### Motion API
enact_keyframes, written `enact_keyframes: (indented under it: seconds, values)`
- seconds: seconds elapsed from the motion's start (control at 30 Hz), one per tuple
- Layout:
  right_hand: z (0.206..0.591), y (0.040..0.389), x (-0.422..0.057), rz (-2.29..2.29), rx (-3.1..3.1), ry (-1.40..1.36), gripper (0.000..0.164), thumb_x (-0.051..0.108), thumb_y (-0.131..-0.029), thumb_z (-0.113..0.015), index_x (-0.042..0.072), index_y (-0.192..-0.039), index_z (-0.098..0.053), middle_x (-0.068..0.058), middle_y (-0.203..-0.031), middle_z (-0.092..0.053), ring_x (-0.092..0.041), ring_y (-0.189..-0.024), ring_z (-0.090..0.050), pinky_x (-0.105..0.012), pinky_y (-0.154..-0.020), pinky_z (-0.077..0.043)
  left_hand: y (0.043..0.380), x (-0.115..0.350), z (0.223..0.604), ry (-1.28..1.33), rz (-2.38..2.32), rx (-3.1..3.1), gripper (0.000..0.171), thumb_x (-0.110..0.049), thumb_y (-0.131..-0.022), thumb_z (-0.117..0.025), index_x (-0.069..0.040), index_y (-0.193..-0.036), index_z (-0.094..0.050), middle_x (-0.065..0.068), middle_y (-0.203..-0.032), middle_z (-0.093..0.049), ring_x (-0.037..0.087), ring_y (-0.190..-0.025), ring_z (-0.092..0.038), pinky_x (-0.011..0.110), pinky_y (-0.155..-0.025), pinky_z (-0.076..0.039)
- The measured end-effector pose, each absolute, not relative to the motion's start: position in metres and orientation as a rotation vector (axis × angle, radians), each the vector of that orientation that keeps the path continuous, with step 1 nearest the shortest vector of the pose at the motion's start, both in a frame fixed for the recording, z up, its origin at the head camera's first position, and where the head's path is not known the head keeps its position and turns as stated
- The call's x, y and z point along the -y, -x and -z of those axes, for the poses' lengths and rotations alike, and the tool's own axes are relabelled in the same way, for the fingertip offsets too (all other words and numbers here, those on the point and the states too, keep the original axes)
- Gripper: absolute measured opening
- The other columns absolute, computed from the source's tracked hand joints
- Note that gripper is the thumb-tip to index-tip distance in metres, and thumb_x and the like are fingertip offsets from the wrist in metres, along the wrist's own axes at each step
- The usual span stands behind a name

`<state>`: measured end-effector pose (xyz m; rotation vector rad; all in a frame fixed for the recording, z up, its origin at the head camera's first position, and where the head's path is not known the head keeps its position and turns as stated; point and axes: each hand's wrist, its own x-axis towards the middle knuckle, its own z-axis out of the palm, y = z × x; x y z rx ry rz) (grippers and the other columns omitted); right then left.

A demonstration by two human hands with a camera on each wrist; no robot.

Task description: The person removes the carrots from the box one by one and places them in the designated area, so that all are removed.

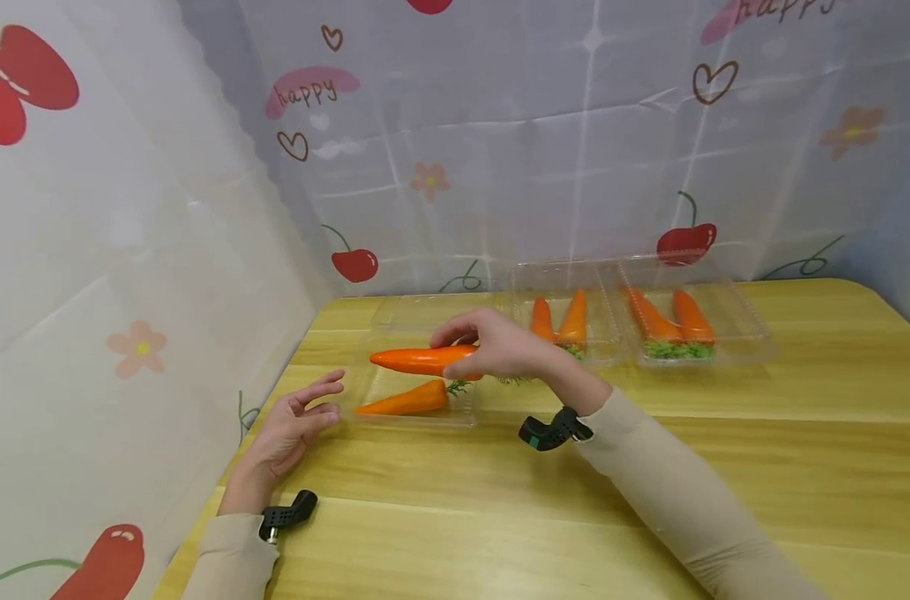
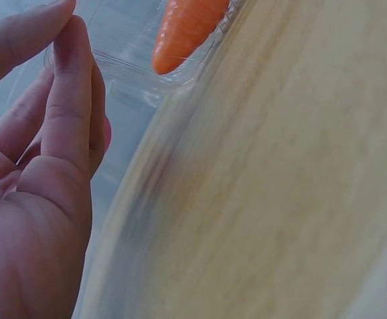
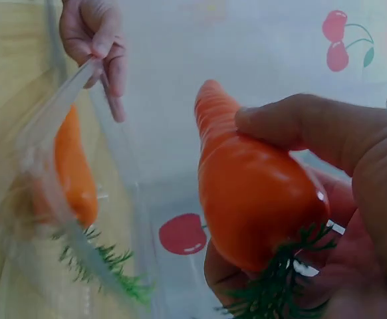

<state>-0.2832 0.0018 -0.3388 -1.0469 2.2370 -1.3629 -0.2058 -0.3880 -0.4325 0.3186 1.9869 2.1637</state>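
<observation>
My right hand [image 1: 500, 343] grips orange tapered carrot [image 1: 413, 361] over clear plastic box [image 1: 417, 421], seemingly half-filled; left hand [image 1: 286, 429] loose. Two carrot-pair boxes [image 1: 742, 333] look packed.

Cherry-printed sheet [image 1: 515, 192] behind wooden table [image 1: 800, 433]

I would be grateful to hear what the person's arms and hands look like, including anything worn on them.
The left hand and right hand are both ungloved. Plain beige cloth, the left sleeve and right sleeve, covers the forearms. Each wrist carries a black device with small holes: the left device shows a silver-coloured metal part, the right device a small green patch. No cables show.
</observation>
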Motion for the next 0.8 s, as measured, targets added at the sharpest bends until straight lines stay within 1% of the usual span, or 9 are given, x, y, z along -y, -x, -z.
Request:
enact_keyframes:
  seconds: [0.13, 0.33, 0.47, 0.57, 0.8]
  values:
    - [0.34, 0.277, -0.015, 1.357, -2.253, 1.046, 0.032, 0.016, -0.088, -0.079, 0.02, -0.12, -0.073, 0.001, -0.118, -0.072, -0.021, -0.101, -0.067, -0.035, -0.082, -0.059, 0.205, 0.388, 0.432, -0.317, -2.161, -1.993, 0.051, 0.014, -0.095, -0.061, 0.02, -0.142, -0.044, 0.0, -0.162, -0.041, 0.008, -0.093, -0.069, 0.018, -0.085, -0.058]
    - [0.337, 0.268, -0.029, 1.347, -2.302, 1.047, 0.033, 0.019, -0.088, -0.079, 0.023, -0.119, -0.073, 0.003, -0.119, -0.071, -0.022, -0.1, -0.065, -0.036, -0.079, -0.059, 0.203, 0.389, 0.433, -0.325, -2.179, -1.996, 0.05, 0.014, -0.095, -0.06, 0.02, -0.142, -0.044, 0.002, -0.163, -0.041, 0.009, -0.094, -0.069, 0.019, -0.085, -0.058]
    - [0.337, 0.264, -0.037, 1.318, -2.332, 1.062, 0.032, 0.02, -0.087, -0.08, 0.023, -0.118, -0.074, 0.003, -0.116, -0.072, -0.022, -0.1, -0.065, -0.036, -0.081, -0.059, 0.202, 0.39, 0.436, -0.327, -2.183, -2.003, 0.047, 0.016, -0.095, -0.058, 0.019, -0.141, -0.047, 0.004, -0.163, -0.04, 0.009, -0.094, -0.068, 0.019, -0.085, -0.058]
    - [0.337, 0.26, -0.045, 1.305, -2.346, 1.055, 0.032, 0.02, -0.087, -0.08, 0.022, -0.118, -0.074, 0.003, -0.115, -0.072, -0.021, -0.098, -0.065, -0.036, -0.083, -0.058, 0.201, 0.39, 0.437, -0.331, -2.178, -2.003, 0.047, 0.016, -0.095, -0.058, 0.018, -0.141, -0.047, 0.003, -0.163, -0.041, 0.008, -0.094, -0.068, 0.019, -0.085, -0.058]
    - [0.338, 0.251, -0.069, 1.297, -2.44, 0.994, 0.032, 0.021, -0.087, -0.08, 0.024, -0.119, -0.074, 0.002, -0.114, -0.071, -0.021, -0.095, -0.062, -0.036, -0.08, -0.057, 0.205, 0.386, 0.434, -0.336, -2.182, -1.989, 0.048, 0.015, -0.095, -0.059, 0.019, -0.141, -0.047, 0.0, -0.161, -0.043, 0.008, -0.094, -0.069, 0.018, -0.084, -0.058]
